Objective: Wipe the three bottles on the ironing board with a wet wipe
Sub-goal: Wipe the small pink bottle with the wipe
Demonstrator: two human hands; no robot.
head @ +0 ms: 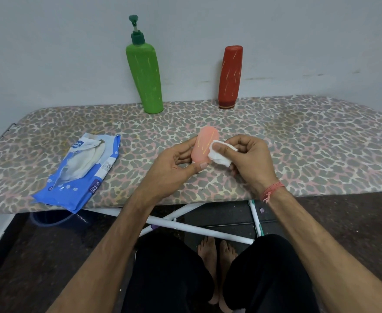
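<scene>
A small pink bottle (203, 146) is held above the ironing board (298, 141) by my left hand (173, 166), thumb and fingers curled round its lower end. My right hand (248, 159) pinches a folded white wet wipe (218, 154) and presses it against the right side of the pink bottle. A tall green pump bottle (145, 75) stands upright at the back of the board against the wall. To its right, a red bottle (230, 77) stands on its cap, also at the back.
A blue wet-wipe pack (81, 177) lies open at the board's front left, its corner hanging over the edge. The grey wall runs right behind the bottles. White board legs (196, 231), my knees and bare feet are below the front edge.
</scene>
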